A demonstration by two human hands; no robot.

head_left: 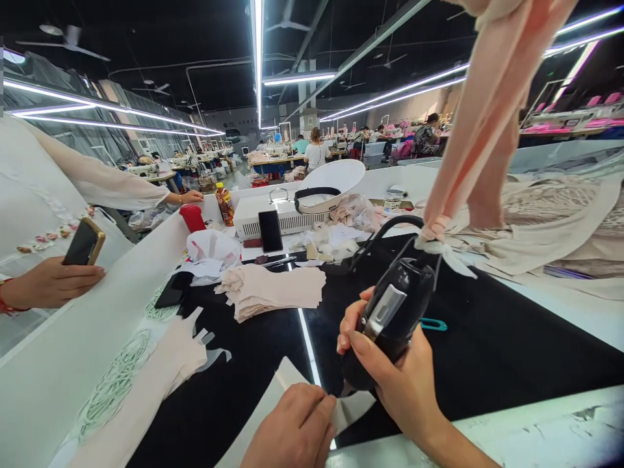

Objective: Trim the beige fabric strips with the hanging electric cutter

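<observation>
My right hand [409, 370] is wrapped round a black corded hand-held tool [385, 325] with a silver plate on its side. The tool's lower end points down at a pale fabric piece [273, 390] by the table's near edge; its tip is mostly hidden. On that fabric, just left of the tool, my left hand [292, 426] has its fingers curled together, gripping the cloth. A knotted pale pink cloth [482, 123] hangs from above, tied near the cable. Beyond my hands, a stack of beige fabric pieces [277, 289] rests on the black tabletop [234, 377].
At left, a person's hand [63, 279] holds a phone over the white side panel [63, 351]. Pale green cords [117, 383] and beige cloth lie inside it. A phone [270, 231] leans on a white box [248, 218]. A teal clip [433, 324] lies right of the tool.
</observation>
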